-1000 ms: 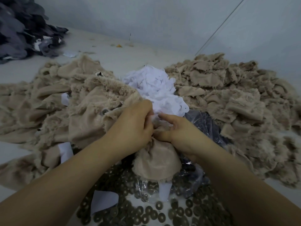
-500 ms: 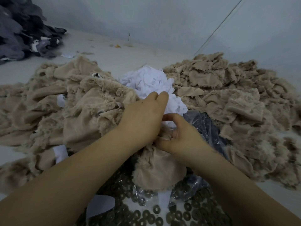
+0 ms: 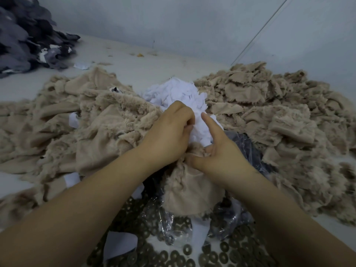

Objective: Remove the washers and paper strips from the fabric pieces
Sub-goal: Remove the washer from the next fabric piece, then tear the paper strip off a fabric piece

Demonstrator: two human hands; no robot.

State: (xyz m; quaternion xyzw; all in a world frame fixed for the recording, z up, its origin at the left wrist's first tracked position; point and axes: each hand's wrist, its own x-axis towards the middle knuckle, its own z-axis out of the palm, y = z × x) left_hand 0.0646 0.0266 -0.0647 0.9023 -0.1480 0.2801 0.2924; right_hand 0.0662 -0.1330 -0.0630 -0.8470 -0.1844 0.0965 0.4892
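A beige fleecy fabric piece (image 3: pixel 190 191) hangs from my two hands at the centre. My left hand (image 3: pixel 169 135) has its fingers curled at the piece's top edge, against the white paper strips (image 3: pixel 177 93) heaped just behind; what the fingertips pinch is hidden. My right hand (image 3: pixel 217 151) pinches the fabric's upper edge with its thumb, index finger pointing up toward the paper. Several dark round washers (image 3: pixel 185 251) lie in a pile below, partly on a clear plastic bag (image 3: pixel 244 143).
A loose heap of beige fabric (image 3: pixel 77 128) spreads on the left, and a heap of smaller beige pieces (image 3: pixel 279 112) on the right. Dark grey fabric (image 3: pixel 25 39) is piled at the far left corner. White strips (image 3: pixel 121 245) lie among the washers. A grey wall stands behind.
My left hand's fingers, stretched over the paper heap half a second ago, have curled back at the fabric's top edge. My right index finger has lifted and now points upward.
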